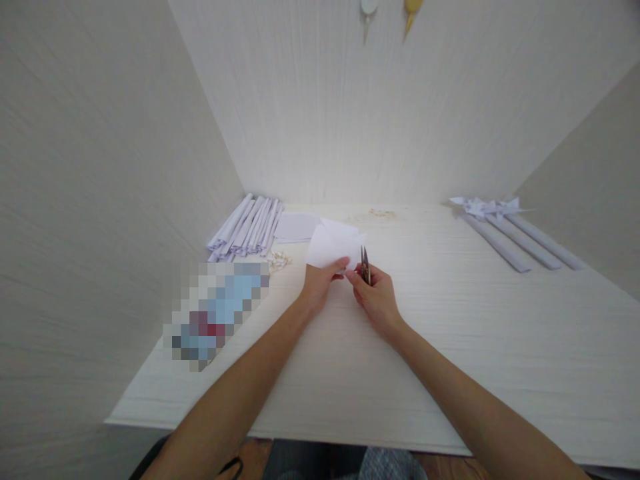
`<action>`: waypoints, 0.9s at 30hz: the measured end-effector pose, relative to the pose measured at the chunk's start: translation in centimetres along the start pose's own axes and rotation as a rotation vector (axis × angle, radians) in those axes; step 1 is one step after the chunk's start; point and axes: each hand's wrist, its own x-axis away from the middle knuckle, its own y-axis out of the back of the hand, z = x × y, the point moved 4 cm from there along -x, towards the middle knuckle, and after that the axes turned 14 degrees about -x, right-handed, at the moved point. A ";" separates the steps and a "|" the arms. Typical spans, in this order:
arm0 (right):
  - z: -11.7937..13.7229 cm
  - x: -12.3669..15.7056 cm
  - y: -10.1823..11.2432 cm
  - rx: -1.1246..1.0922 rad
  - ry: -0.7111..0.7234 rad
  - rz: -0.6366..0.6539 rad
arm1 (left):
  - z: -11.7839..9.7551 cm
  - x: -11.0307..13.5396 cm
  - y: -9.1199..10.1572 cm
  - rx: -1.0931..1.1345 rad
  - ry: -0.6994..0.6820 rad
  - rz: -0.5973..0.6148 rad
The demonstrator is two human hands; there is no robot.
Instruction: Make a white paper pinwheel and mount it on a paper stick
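A white sheet of paper (333, 243), creased or folded along its top, is pinched at its lower edge by my left hand (323, 283), thumb on top. Close beside it, my right hand (377, 293) is closed around a small pair of scissors (365, 265), whose blades point up and away from me. The right fingertips meet the paper's lower right corner, near the left fingers. Whether they grip the paper too is hard to make out. Behind the held sheet, more flat paper (296, 227) lies on the table.
Rolled paper tubes (247, 227) are piled at the back left, with small pale bits (279, 260) nearby. A pixelated object (223, 310) lies at left. Three paper sticks (520, 240) with folded star-like tops rest at right. Walls enclose the white table (450, 373).
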 end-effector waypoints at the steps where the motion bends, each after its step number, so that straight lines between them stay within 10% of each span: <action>1: 0.0 0.0 0.0 0.000 0.003 0.002 | 0.0 0.0 0.0 0.000 0.003 0.002; 27: -0.1 -0.1 0.1 0.008 0.020 -0.012 | -0.2 0.4 -0.5 -0.014 -0.006 0.041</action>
